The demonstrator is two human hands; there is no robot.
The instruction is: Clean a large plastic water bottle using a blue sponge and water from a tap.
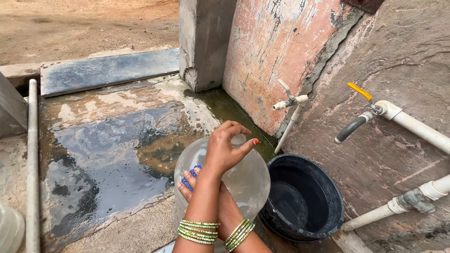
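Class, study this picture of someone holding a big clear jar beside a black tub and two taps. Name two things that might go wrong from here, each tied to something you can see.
1. The ground is wet and slimy, so the person might slip while handling the jar.
2. The jar is round and smooth, with one hand over its mouth and the other hand against its side; it could slide free and strike the black tub or the concrete.
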